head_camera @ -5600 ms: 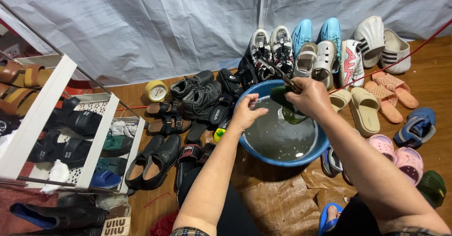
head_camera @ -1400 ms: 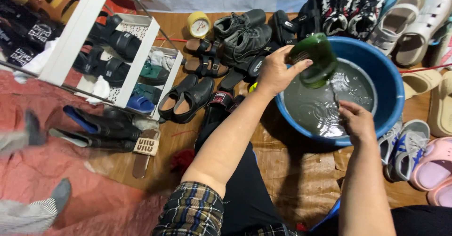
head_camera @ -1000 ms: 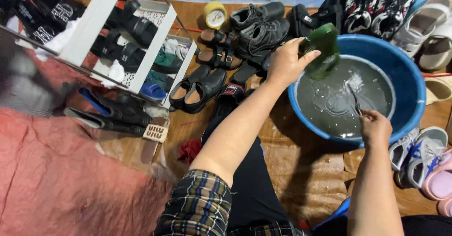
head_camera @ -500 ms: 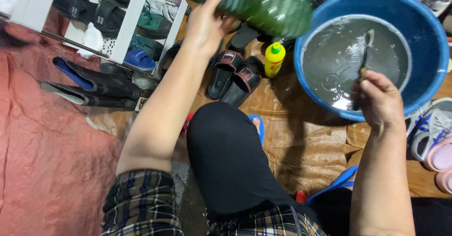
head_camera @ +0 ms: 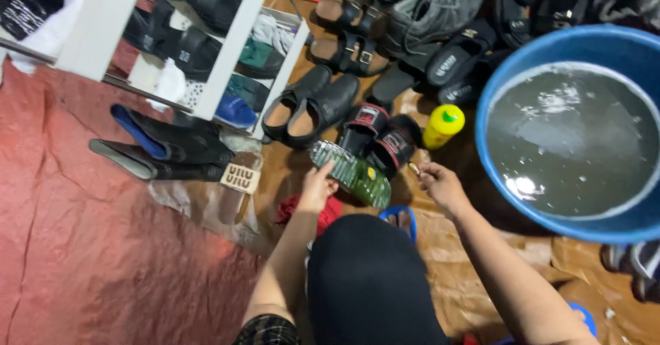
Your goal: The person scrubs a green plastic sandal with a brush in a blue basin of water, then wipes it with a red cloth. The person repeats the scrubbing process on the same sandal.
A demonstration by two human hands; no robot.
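green rubber sandal [head_camera: 352,174] lies sole-up on brown sheet [head_camera: 474,262], beside black-and-red slides [head_camera: 380,137]; we judge we're setting it down. our left hand [head_camera: 317,188] fingers pinch it; right hand [head_camera: 443,187] grips a small brush handle [head_camera: 414,169]. next: release gently.

A makeshift shoe-washing spot on the floor of a home or small shoe stall is shown. A white shoe rack [head_camera: 227,56] is filled with dark footwear, and more sandals and black loafers [head_camera: 309,108] are spread over the floor beside it. A large blue basin [head_camera: 491,97] of cloudy water is set on brown plastic sheeting [head_camera: 481,249] (crumpled and wet-looking), and a yellow bottle [head_camera: 442,125] is stood nearby. Red tarpaulin [head_camera: 82,249] covers the rest.
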